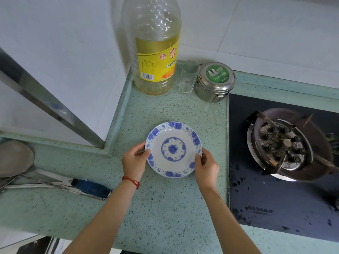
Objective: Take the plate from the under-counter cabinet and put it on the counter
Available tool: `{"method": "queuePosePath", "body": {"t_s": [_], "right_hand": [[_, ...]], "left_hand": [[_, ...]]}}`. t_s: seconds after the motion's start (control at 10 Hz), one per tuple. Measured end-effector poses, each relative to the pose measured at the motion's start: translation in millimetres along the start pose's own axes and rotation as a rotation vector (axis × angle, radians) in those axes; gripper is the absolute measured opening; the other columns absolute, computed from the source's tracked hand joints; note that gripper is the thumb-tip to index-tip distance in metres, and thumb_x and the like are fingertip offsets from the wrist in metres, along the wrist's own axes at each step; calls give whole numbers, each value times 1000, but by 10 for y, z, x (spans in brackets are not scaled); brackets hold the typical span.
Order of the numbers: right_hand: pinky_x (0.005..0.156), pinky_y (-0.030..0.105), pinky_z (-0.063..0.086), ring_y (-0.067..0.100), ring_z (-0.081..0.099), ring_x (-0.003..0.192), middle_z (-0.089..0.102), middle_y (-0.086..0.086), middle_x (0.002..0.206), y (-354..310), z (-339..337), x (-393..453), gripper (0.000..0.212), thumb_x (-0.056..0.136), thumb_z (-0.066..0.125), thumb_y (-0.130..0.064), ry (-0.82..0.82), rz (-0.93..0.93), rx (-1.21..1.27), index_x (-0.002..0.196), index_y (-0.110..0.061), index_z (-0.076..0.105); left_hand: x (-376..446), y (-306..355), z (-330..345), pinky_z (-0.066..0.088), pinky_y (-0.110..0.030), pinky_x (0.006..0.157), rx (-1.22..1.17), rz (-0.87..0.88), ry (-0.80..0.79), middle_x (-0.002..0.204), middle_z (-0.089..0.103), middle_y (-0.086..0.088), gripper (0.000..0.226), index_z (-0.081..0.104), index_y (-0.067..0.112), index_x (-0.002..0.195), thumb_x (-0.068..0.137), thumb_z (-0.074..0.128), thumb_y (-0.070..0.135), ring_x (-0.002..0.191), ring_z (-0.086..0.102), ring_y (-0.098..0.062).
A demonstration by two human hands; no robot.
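A white plate (173,149) with blue flowers on its rim and centre sits at the middle of the green speckled counter (165,208). My left hand (134,161) grips its left rim, thumb on top; a red string is tied around that wrist. My right hand (206,166) holds the right rim the same way. Whether the plate rests flat on the counter or hovers just above it I cannot tell. The under-counter cabinet is out of view.
Behind the plate stand a large oil bottle (156,52), a clear glass (189,77) and a steel lidded tin (214,81). A black gas hob with a rusty burner (286,145) fills the right. A ladle and a blue-handled knife (88,187) lie at the left.
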State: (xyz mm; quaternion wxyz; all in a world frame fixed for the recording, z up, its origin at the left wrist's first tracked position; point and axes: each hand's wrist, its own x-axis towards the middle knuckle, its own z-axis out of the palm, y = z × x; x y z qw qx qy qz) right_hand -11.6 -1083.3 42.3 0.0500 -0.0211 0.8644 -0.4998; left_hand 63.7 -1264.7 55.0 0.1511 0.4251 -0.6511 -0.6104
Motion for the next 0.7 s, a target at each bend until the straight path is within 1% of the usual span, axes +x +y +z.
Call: {"method": "queuePosePath", "body": {"t_s": [0.1,0.2,0.3,0.4,0.5,0.6,0.7], "right_hand": [[53,19,42,11,51,59,57,-2,68,6,-19,-14,11,89,53,-13,-27,-18,6,94,-18,61],[58,20,45,8,56,65,62,-3,75,-5,-47,-25,10,89,54,-16,-59,1,28,97,-18,61],[64,19,50,-1,58,74,61,-12,81,-30,-98,-30,23,90,54,-19,-48,43,45,113,-15,58],[70,22,51,-3,56,80,60,-8,90,-50,-169,-54,34,91,53,-22,-53,56,46,123,-13,52],[65,10,43,1,54,83,60,-1,101,-52,-225,-99,36,92,51,-25,-91,35,17,125,-12,49],[68,10,39,7,53,88,59,4,111,-76,-308,-215,35,93,48,-25,-129,2,-4,125,-11,49],[76,20,42,8,52,93,56,6,119,-74,-361,-304,36,94,46,-26,-148,11,4,126,-12,48]], "left_hand": [[-21,4,4,57,-43,79,11,18,-7,100,70,-11,33,63,6,111,79,63,-2,86,68,-27],[-64,23,14,56,-42,81,9,19,7,104,68,-13,35,60,5,116,81,63,2,89,67,-25],[-108,6,-7,55,-42,83,-12,-11,58,109,67,-18,40,55,4,121,82,63,9,89,65,-22],[-197,-2,-43,56,-42,82,-31,-15,47,109,67,-19,38,55,3,121,84,62,12,92,67,-27],[-296,-36,-59,56,-37,79,-4,13,43,108,67,-20,32,57,2,116,86,60,12,89,67,-27],[-456,-41,-77,55,-40,85,55,32,44,107,68,-15,27,61,4,112,87,57,14,93,65,-26],[-591,-77,-74,51,-28,83,119,63,51,108,68,-11,27,62,7,112,88,57,19,95,63,-19]]}}
